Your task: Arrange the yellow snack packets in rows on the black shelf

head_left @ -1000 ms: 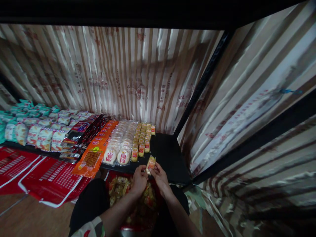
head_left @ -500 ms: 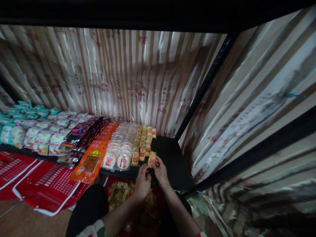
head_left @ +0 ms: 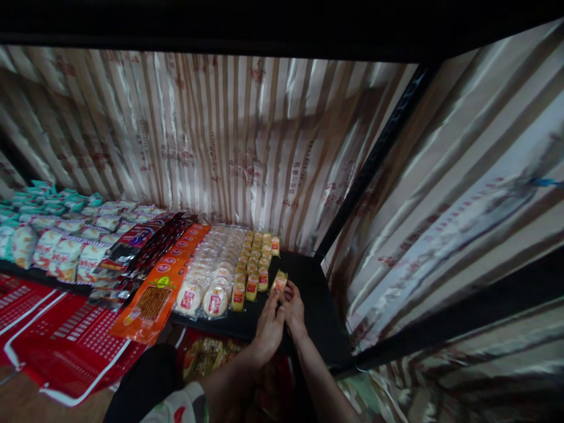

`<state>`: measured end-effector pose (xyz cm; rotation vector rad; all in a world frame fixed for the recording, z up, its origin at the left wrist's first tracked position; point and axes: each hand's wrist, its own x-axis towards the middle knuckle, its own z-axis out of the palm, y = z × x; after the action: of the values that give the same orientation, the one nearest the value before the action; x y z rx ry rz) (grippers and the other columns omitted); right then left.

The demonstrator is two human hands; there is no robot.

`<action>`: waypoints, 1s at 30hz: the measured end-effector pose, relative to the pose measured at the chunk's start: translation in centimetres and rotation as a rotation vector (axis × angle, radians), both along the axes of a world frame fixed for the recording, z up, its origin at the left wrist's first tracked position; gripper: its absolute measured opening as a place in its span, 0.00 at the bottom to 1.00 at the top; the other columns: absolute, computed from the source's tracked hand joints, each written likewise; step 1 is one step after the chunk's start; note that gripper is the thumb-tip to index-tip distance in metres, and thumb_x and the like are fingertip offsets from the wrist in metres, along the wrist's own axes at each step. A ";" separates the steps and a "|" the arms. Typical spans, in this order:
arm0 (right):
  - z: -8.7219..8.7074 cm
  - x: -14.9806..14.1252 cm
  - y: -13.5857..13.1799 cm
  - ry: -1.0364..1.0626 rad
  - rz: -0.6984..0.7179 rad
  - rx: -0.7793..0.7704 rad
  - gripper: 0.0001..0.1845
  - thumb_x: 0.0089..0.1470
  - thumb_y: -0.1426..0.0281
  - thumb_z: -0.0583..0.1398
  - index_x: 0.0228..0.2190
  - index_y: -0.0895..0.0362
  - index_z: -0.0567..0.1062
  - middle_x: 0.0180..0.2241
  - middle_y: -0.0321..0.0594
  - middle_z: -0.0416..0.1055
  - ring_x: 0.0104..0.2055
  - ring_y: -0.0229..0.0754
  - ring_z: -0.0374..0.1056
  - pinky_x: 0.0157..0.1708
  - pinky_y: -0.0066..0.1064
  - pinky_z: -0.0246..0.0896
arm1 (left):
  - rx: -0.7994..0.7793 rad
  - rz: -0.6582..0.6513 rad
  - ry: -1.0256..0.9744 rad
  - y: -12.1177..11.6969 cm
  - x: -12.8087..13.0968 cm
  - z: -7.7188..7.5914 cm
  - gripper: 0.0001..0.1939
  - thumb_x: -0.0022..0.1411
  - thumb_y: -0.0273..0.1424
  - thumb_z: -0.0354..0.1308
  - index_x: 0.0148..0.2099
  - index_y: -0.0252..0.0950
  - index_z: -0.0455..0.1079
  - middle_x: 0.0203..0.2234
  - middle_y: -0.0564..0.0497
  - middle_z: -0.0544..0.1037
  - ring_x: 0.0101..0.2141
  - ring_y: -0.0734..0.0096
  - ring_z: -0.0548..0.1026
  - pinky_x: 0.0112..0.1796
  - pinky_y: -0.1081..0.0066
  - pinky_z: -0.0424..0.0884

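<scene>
A small yellow wrapped snack cake (head_left: 279, 281) with a red-and-white label is held just above the black shelf (head_left: 304, 273), right of the rows. My right hand (head_left: 294, 308) pinches it from its right side. My left hand (head_left: 269, 329) closes in beside the right one, its fingertips at the packet's lower left edge. Rows of matching yellow packets (head_left: 252, 285) stand to the left of my hands. Beside those lie clear-wrapped round white crackers (head_left: 215, 301) with red labels.
Further left are an orange snack bag (head_left: 154, 294), a stack of dark red packs (head_left: 145, 235) and white-and-teal bags (head_left: 66, 252). Red baskets (head_left: 83, 338) with white handles sit below the shelf. More yellow packets (head_left: 209, 355) lie below my arms. A black post (head_left: 374, 158) stands right.
Both hands have moved slightly right with the yellow packet, away from the front of the rows. My left hand has come up closer to the packet. The view has shifted a little.
</scene>
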<state>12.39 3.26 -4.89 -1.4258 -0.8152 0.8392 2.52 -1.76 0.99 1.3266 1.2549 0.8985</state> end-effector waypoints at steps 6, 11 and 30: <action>0.9 2.6 4.0 -0.128 -0.044 0.002 0.28 0.34 0.58 0.60 0.39 0.55 0.66 0.32 0.40 0.72 0.34 0.43 0.70 0.37 0.34 0.65 | 0.007 0.046 -0.074 4.1 3.5 -0.7 0.24 0.61 0.28 0.47 0.59 0.33 0.59 0.61 0.46 0.57 0.61 0.67 0.53 0.61 0.66 0.46; 1.1 3.5 7.3 -0.187 -0.023 0.039 0.24 0.36 0.60 0.59 0.38 0.54 0.66 0.32 0.38 0.72 0.32 0.42 0.70 0.35 0.34 0.64 | -0.047 0.234 -0.097 7.8 6.6 -0.3 0.19 0.59 0.29 0.48 0.52 0.32 0.67 0.55 0.42 0.66 0.57 0.65 0.62 0.58 0.68 0.54; 0.2 3.0 12.5 -0.309 -0.028 -0.030 0.09 0.40 0.65 0.58 0.28 0.52 0.66 0.29 0.34 0.71 0.34 0.40 0.69 0.40 0.33 0.63 | -0.130 0.176 -0.017 10.2 5.9 -1.1 0.27 0.63 0.33 0.44 0.62 0.29 0.52 0.62 0.41 0.54 0.62 0.66 0.51 0.60 0.69 0.47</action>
<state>15.34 15.80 -4.72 -1.6138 -1.0148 0.6192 8.43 8.41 -0.07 1.1171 1.4086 0.9320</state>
